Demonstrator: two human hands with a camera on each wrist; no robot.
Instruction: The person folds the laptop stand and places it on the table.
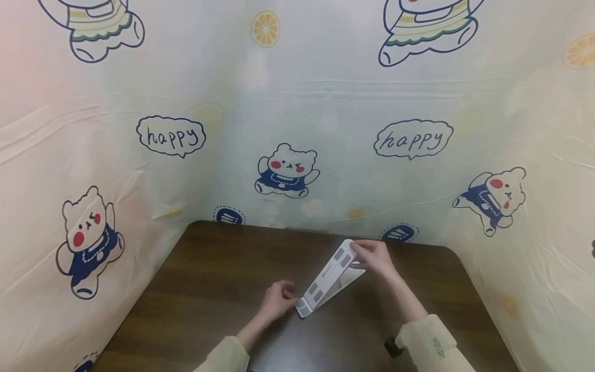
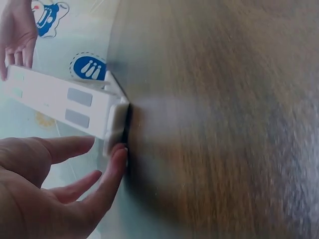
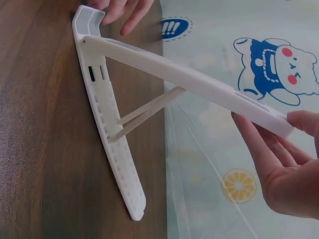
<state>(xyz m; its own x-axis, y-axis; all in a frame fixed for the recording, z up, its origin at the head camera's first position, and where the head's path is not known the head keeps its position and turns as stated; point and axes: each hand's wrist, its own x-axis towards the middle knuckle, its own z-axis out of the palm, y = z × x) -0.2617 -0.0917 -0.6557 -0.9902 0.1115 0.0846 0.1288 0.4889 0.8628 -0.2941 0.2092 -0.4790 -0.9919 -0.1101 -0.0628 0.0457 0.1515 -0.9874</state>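
A white folding laptop stand (image 1: 327,276) with grey pads rests on the table, its upper arm raised at a slant over the base. Two thin struts (image 3: 149,112) link arm and base in the right wrist view. My right hand (image 1: 374,256) pinches the arm's raised end, thumb on one side and fingers beneath. At the lower end, my left hand (image 1: 277,299) is beside the padded lip (image 3: 89,22). Its fingers are loosely bent and apart, and one fingertip (image 2: 119,150) appears to touch the lip's corner in the left wrist view.
The dark wooden table (image 1: 209,274) has rounded far corners. A pale printed curtain (image 1: 288,113) hangs close around its back and sides. A black object (image 1: 393,346) sits at the right sleeve's cuff.
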